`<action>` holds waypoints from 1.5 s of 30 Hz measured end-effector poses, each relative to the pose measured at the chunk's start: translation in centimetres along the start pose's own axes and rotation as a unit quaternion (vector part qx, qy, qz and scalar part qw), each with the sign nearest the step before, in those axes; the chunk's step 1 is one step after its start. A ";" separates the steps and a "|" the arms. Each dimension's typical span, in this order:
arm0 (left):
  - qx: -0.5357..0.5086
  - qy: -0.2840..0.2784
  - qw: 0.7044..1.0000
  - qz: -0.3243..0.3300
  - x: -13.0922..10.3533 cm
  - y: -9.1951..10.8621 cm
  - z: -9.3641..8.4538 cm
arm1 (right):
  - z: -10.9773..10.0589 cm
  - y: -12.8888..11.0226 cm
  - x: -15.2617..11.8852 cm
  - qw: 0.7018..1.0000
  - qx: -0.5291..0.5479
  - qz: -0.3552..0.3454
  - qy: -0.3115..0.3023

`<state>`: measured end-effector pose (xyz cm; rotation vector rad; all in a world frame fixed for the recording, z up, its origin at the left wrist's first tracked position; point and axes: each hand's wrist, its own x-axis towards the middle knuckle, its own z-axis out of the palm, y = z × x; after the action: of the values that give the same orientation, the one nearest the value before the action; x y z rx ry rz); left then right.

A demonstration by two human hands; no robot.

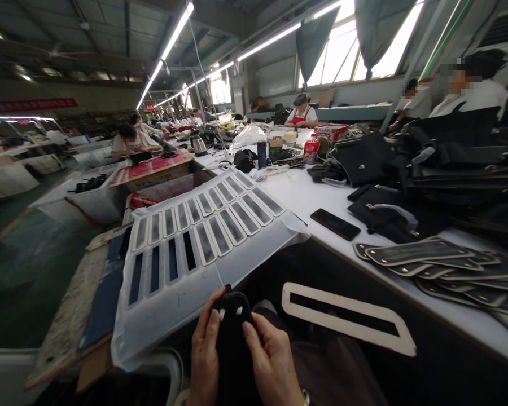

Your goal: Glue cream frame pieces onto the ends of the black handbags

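Between both hands I hold a long black bag piece (233, 349) with a rounded top end and two small pale tabs or prongs near that end. My left hand (205, 349) grips its left edge, thumb on the near face. On its right edge, my right hand (271, 355) presses with the thumb. Just right of the hands, a pale frame-shaped piece (347, 309) with a long slot lies over my dark lap. Ahead, rows of similar pale-rimmed strips (220, 237) lie on a white sheet (186, 293); several at the near left show dark slots.
A phone (335, 224) rests on the white table (292, 194). To the right lie stacked black strips with pale edging (432, 256) and black bags (381, 211). A red bottle (310, 149) stands farther back. Co-workers sit at tables, one in a red apron (298, 117).
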<state>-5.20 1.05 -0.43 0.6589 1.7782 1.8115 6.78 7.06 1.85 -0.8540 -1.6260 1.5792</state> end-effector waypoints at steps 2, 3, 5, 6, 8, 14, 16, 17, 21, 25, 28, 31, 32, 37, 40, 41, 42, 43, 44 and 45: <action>0.001 -0.014 1.000 -0.016 0.2 0.2 0.1 | 0.0 0.0 0.2 1.000 -0.010 0.003 0.002; 0.007 -0.008 1.000 -0.020 0.1 0.2 0.1 | 0.1 0.0 0.3 1.000 -0.019 0.001 0.007; 0.019 0.010 1.000 -0.023 0.0 0.1 0.2 | 0.2 0.3 0.6 0.999 -0.045 -0.012 0.027; 0.022 0.016 0.999 -0.025 -0.1 0.0 0.3 | 0.3 0.5 0.8 0.997 -0.059 -0.021 0.039; 0.024 0.023 0.999 -0.030 -0.1 -0.2 0.5 | 0.5 0.9 1.1 0.994 -0.083 -0.036 0.058; 0.034 0.028 0.998 -0.042 0.4 -0.6 1.2 | 0.5 2.0 1.9 0.992 -0.103 -0.014 0.067; 0.026 0.032 0.998 -0.046 0.5 -0.7 1.2 | 0.2 2.4 1.6 0.995 -0.094 -0.003 0.043; 0.020 0.033 0.998 -0.050 0.5 -0.7 1.2 | 0.0 2.7 1.2 0.995 -0.092 0.001 0.024; 0.009 0.043 0.997 -0.060 0.6 -0.8 0.9 | -0.7 4.6 -1.0 0.994 -0.103 -0.001 -0.032; 0.032 0.063 0.996 -0.051 0.5 -1.2 0.9 | -0.1 6.1 -2.6 0.995 -0.096 0.007 -0.031; 0.037 0.076 0.995 -0.050 0.7 -1.6 0.9 | 0.7 6.2 -2.7 0.994 -0.105 0.016 0.008; 0.035 0.077 0.995 -0.054 1.1 -1.7 0.8 | 0.9 6.2 -2.3 0.993 -0.114 0.015 0.009; 0.032 0.076 0.995 -0.057 1.1 -1.6 0.8 | 0.8 6.2 -2.1 0.994 -0.108 0.017 0.003; 0.047 0.047 0.998 -0.023 -1.2 -2.2 0.9 | -0.7 6.1 -1.4 0.998 -0.017 0.044 -0.031; 0.075 0.003 0.997 0.000 -2.7 -3.2 0.6 | -1.2 5.7 -1.0 0.996 0.029 0.067 -0.046; 0.079 -0.002 0.997 0.004 -2.6 -3.2 0.3 | -1.3 5.3 -0.8 0.995 0.039 0.072 -0.054; 0.083 0.000 0.996 0.014 -2.2 -3.0 -0.2 | -1.3 4.8 -0.5 0.994 0.045 0.074 -0.062; 0.086 0.004 0.996 0.029 -1.4 -2.4 -0.9 | -1.4 4.1 -0.1 0.994 0.046 0.072 -0.071; 0.086 0.009 0.995 0.047 -0.3 -1.5 -1.8 | -1.5 3.1 0.3 0.994 0.038 0.066 -0.080; 0.086 0.004 0.993 0.074 0.9 -0.4 -2.8 | -1.6 2.0 0.9 0.994 0.019 0.055 -0.096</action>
<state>-7.69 -0.44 -0.94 0.8727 1.9531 1.7687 7.64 8.71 -0.07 -0.8045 -1.7003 1.8097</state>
